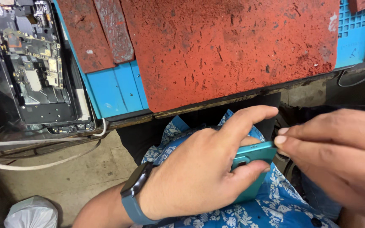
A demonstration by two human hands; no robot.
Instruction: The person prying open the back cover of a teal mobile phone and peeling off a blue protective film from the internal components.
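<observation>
My left hand [203, 169] grips a teal smartphone [253, 157] over my lap, fingers wrapped around its body, index finger stretched along its top edge. A dark smartwatch with a blue band [135, 194] sits on that wrist. My right hand [339, 156] comes in from the right with fingers pinched together at the phone's upper right corner; whether something small is held between them cannot be told. Below the phone lies blue cloth with a white flower print [271, 207].
A worn red mat [233, 46] covers a blue work mat [115, 88] on the bench edge. An opened phone with bare circuit boards [34, 59] lies at the far left. White cables [39, 162] hang below. A white plastic bag [32, 213] sits on the concrete floor.
</observation>
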